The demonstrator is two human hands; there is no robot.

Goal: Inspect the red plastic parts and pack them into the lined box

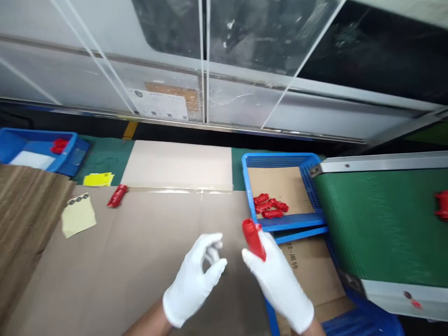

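Gripped in my white-gloved right hand [280,275] is a red plastic tubular part [253,239], tilted, with its open round end pointing up and away from me. My left hand [196,275], also gloved, hovers over the cardboard-covered table [133,261] with fingers curved and apart, holding nothing. Just beyond my right hand, several similar red parts [273,213] lie in a blue basket [248,186] lined with cardboard. Another red part [117,196] rests by itself at the far left of the table.
A green conveyor belt [378,224] stands at right, carrying a red part [442,205]. Below it sits another blue basket [364,322]. Stacked cardboard [31,233], a notepad [79,214], yellow labels [98,179] and a blue bin [72,156] are at left. Transparent panels [157,70] rise behind.
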